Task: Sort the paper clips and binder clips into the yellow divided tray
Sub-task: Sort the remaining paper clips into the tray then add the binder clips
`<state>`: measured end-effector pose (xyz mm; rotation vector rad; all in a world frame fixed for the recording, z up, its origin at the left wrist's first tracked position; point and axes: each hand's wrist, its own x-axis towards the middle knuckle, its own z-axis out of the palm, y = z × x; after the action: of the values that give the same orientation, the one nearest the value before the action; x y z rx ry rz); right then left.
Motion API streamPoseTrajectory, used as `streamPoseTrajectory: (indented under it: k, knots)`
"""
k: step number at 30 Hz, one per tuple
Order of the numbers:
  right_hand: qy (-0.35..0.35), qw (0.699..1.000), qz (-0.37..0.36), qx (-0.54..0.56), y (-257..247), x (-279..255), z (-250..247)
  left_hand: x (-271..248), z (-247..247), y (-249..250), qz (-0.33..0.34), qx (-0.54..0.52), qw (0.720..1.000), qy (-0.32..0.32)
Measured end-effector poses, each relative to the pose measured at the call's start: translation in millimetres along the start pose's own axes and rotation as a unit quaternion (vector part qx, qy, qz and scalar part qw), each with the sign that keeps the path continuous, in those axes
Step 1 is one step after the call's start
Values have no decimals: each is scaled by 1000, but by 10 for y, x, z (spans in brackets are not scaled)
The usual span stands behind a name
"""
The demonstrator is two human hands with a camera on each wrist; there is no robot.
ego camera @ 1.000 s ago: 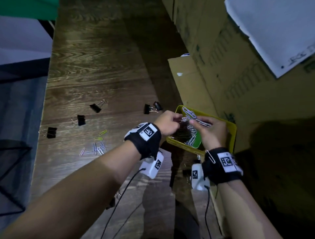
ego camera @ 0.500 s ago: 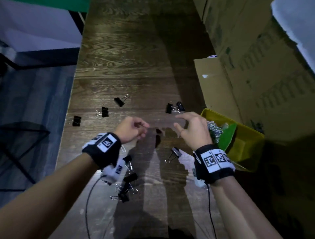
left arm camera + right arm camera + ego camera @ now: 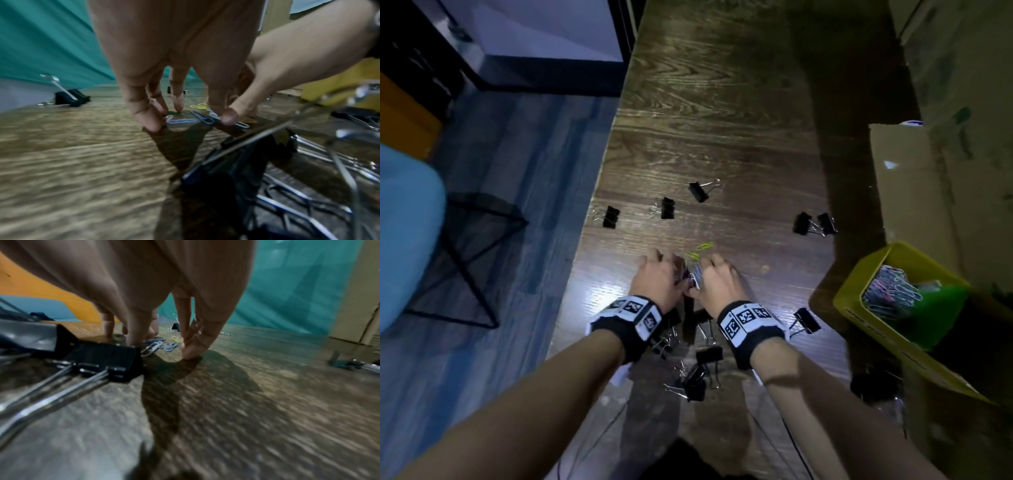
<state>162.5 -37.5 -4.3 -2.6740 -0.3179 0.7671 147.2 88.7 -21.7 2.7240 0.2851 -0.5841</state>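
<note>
- Several loose paper clips (image 3: 200,119) lie flat on the counter (image 3: 722,120), bunched between both hands; 2 green ones (image 3: 698,250) sit just beyond the fingertips.
- Left hand (image 3: 659,281): fingers bent down, tips on the counter raking at the clips; can't tell if any is actually pinched. Right hand (image 3: 717,284): same, thumb pressing on a blue clip, nothing clearly lifted.
- Risk: clips are thin & flat on smooth wood, so fingertips prob. slide over them or flick one away; scooping w/ both hands could leave a few behind.
- Risk: clips may hook together, so a lifted bunch could shed some on the way over.
- Binder clips (image 3: 698,373) piled just under the wrists; wrist gear could drag them or snag their wire handles.
- Yellow tray (image 3: 859,308) sits well apart to the right, at the counter's edge, already holding paper clips; a long carry w/ a loose handful = spills, or clips landing in the wrong compartment.
</note>
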Motion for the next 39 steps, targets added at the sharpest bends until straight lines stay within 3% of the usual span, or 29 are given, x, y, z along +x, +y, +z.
streamPoseTrajectory:
  k: [8, 12, 18, 21, 23, 25, 27, 31, 34, 36, 38, 39]
  knots:
    - [15, 999, -29, 6, -12, 37, -4, 45, 46, -7, 119, -40, 992, 16]
    - [0, 997, -46, -55, -40, 28, -19, 74, -6, -32, 155, 91, 982, -55]
    - [-54, 978, -104, -171, -87, -11, -89, 144, -42, -36, 250, 283, 923, -71]
    - [-61, 973, -114, -192, -136, -29, -109, 216, -88, -58, 232, 219, 946, -56]
    - [-61, 972, -119, -194, -147, -38, -133, 257, -103, -99, 169, 94, 980, -46]
    - [-58, 977, -111, -171, -126, -35, -146, 312, -96, -184, 91, -73, 992, -38]
    - [-60, 987, -90, -118, -105, -18, -144, 371, -97, -261, 18, -259, 964, -53]
    - [-21, 995, 28, 91, 47, 48, -68, 376, -169, -235, -92, -528, 842, -61]
    - [44, 953, 85, 287, 273, 33, -15, 348, -238, -183, -100, -628, 767, -87]
    - [77, 905, 99, 406, 412, -16, -21, 335, -281, -172, -106, -679, 714, -133]
    - [90, 856, 113, 496, 495, -57, -35, 319, -312, -156, -104, -705, 682, -164]
    - [97, 840, 115, 522, 527, -75, -45, 313, -315, -142, -102, -703, 683, -170]
